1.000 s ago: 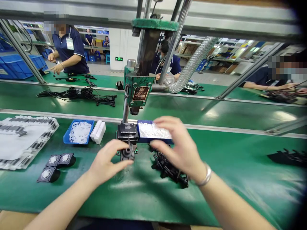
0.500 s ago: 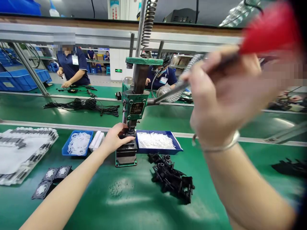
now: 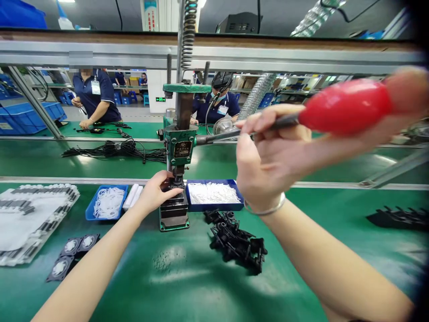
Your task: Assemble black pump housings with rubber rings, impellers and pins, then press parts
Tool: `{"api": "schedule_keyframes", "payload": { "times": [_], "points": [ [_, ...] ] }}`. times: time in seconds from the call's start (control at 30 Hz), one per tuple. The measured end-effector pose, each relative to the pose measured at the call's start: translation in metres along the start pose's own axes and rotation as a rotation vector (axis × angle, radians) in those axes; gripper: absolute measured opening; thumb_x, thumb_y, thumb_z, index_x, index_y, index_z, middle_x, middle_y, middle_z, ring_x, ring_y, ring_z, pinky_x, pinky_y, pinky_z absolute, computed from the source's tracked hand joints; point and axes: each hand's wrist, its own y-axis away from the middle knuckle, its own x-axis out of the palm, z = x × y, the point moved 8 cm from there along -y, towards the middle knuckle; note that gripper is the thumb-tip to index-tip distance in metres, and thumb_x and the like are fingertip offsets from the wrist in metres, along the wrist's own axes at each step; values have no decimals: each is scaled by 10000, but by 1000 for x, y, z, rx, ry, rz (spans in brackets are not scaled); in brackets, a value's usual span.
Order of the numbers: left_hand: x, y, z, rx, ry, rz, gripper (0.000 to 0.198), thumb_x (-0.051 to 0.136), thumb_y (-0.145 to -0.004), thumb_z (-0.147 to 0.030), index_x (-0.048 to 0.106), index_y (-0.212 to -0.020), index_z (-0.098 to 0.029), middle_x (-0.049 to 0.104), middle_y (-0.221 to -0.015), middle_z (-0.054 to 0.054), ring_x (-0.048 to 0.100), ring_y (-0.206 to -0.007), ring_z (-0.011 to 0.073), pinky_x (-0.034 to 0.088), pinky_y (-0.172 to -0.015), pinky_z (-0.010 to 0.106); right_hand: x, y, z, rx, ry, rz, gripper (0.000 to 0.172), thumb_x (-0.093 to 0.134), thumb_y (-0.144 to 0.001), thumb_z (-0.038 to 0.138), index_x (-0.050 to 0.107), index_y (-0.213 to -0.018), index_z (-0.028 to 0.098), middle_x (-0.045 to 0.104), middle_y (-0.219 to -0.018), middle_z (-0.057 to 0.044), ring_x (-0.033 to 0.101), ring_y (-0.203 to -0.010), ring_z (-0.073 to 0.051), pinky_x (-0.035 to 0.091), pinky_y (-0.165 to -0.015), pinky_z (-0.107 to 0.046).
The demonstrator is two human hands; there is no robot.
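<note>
A green hand press [image 3: 181, 150] stands on the bench in front of me, its spring-topped column rising past the shelf. My left hand [image 3: 154, 193] pinches a small black plastic part [image 3: 176, 182] under the ram, on the black block of the base; fingers hide much of it. On the right, my right hand [image 3: 268, 163] has its fingers curled round the press lever [image 3: 284, 121], by its red handle [image 3: 345, 107]. The lever points right and slightly up. A pile of black plastic parts [image 3: 234, 239] lies right of the press base.
Blue trays of white strips [image 3: 214, 193] and white loops [image 3: 109, 202] flank the press. Small black fans [image 3: 67, 255] lie at left, near stacked white sheets [image 3: 30, 223]. Black cables [image 3: 114, 151] lie behind. Co-workers [image 3: 95, 96] sit or stand across the bench.
My right hand has swung the lever downward; its red handle is lower than before. The left hand keeps its place at the press base. The view has shifted slightly.
</note>
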Motion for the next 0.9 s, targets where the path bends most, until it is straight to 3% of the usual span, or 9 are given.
{"api": "schedule_keyframes", "payload": {
  "times": [0.1, 0.2, 0.33, 0.4, 0.47, 0.57, 0.67, 0.8, 0.9],
  "points": [
    [0, -1, 0, -40, 58, -15, 433, 819, -685, -412, 601, -970, -171, 647, -946, 36, 681, -846, 191, 596, -802, 379, -21, -21, 12, -147, 60, -163, 698, 500, -978, 429, 14, -1480, 403, 277, -1484, -76, 637, -985, -204, 602, -811, -404],
    [2, 2, -1, -73, 102, -45, 439, 829, -672, -399, 601, -963, -163, 633, -947, 30, 683, -855, 183, 591, -841, 391, -21, -57, 7, -95, 67, 46, 707, 600, -951, 335, 141, -1489, 356, 84, -1617, -40, 629, -965, -119, 591, -873, -313],
    [7, 18, -14, -77, 135, -72, 388, 822, -693, -362, 635, -974, -170, 572, -963, 13, 667, -866, 166, 578, -869, 380, -17, -65, -12, -14, -14, 244, 665, 594, -946, 269, 217, -1492, 309, 255, -1576, -18, 591, -1095, -108, 531, -948, -269],
    [13, 32, -26, -50, 120, -75, 328, 805, -729, -327, 657, -988, -190, 552, -981, 14, 649, -904, 168, 571, -872, 361, -12, -38, -24, 48, -39, 284, 659, 579, -949, 297, 221, -1501, 265, 472, -1409, -42, 605, -1076, -132, 546, -925, -293],
    [20, 45, -40, 20, 18, -92, 297, 779, -776, -308, 661, -1034, -222, 555, -997, 25, 622, -963, 186, 563, -870, 349, -3, 10, -35, 159, -28, 359, 710, 608, -928, 311, 212, -1512, 233, 588, -1205, -62, 634, -974, -156, 576, -877, -327],
    [36, 62, -58, 179, -211, -160, 371, 751, -819, -296, 602, -1155, -250, 586, -1019, 44, 606, -993, 212, 558, -851, 346, 13, 97, -42, 359, 88, 564, 865, 718, -842, 358, 202, -1526, 240, 571, -1195, -111, 637, -830, -188, 605, -774, -387],
    [59, 68, -70, 333, -335, -236, 468, 742, -832, -260, 522, -1245, -246, 602, -1007, 51, 628, -935, 208, 562, -791, 321, 9, 152, -43, 521, 161, 563, 853, 748, -807, 324, 250, -1491, 215, 556, -1207, -146, 646, -934, -258, 606, -778, -426],
    [97, 66, -77, 443, -389, -222, 535, 646, -898, -196, 413, -1376, -244, 616, -1087, 87, 636, -992, 220, 572, -822, 345, -21, 168, -57, 547, 234, 407, 539, 671, -836, 220, 415, -1310, 210, 586, -1124, -111, 661, -872, -212, 600, -792, -377],
    [122, 74, -69, 438, -396, -144, 580, 640, -909, -219, 380, -1426, -197, 587, -1222, 148, 603, -1158, 267, 557, -947, 423, -80, 173, -105, 594, 473, 285, 379, 667, -851, 302, 497, -1176, 207, 611, -1072, -85, 659, -839, -193, 590, -786, -358]
  ]
}}
